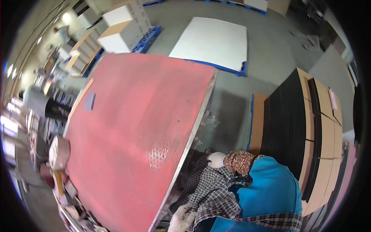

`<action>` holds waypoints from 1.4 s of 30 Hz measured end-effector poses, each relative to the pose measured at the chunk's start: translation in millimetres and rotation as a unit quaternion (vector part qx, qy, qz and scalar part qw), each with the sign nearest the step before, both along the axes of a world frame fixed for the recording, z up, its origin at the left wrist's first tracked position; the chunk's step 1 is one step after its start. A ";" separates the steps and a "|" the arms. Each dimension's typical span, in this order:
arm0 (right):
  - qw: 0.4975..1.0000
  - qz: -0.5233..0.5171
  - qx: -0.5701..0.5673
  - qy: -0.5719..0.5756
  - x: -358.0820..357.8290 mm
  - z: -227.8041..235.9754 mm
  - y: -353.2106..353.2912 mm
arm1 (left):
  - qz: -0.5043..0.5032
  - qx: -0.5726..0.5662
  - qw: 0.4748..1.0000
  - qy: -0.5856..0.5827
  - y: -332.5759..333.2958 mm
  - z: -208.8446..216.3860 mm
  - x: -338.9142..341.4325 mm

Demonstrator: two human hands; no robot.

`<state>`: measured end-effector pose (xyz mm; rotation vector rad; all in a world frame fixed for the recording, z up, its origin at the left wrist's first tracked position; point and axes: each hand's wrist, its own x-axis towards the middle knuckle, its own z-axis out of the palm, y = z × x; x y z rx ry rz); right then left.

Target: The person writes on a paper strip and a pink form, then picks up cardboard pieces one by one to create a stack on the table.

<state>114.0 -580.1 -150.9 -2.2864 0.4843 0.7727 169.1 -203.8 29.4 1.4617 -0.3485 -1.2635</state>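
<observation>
Grey concrete floor fills the big room, and 1 large red table with a bumpy top and a shiny metal edge takes up the middle. On the far left of the table top lies a small grey flat piece, next to a thin tan board.

Down at the bottom, beside the metal edge, a left hand in a white glove shows at the end of a checked sleeve. The glove looks loosely curled, but I cannot tell if it grips anything. A right hand, also in a white glove, is higher up, just right of the table edge. It is partly hidden by a flowery cuff and a bright blue sleeve, so I cannot tell if it is closed or loose.

Nearest to both gloves is the table edge. Neither glove clearly touches it.

To the right stands a tall stack of black and brown sheets. Behind the table, a white board lies on a blue pallet. White and tan boxes sit at the top left. Far off on the left, other people work by blurry shelves. Small mixed bits lie by the near left corner.
</observation>
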 end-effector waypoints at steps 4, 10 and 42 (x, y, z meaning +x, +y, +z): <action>0.987 -0.144 0.070 0.003 -25.5 22.1 -11.2 | -0.038 0.082 0.994 -0.068 -80.0 56.3 67.1; 0.891 -0.447 -0.017 -0.076 -137.8 100.0 -34.5 | -0.132 0.052 0.970 -0.195 -206.3 64.2 181.4; 0.275 -0.886 -0.355 -0.116 -510.2 278.5 -403.8 | -0.328 0.250 0.886 -0.213 -460.8 18.5 276.4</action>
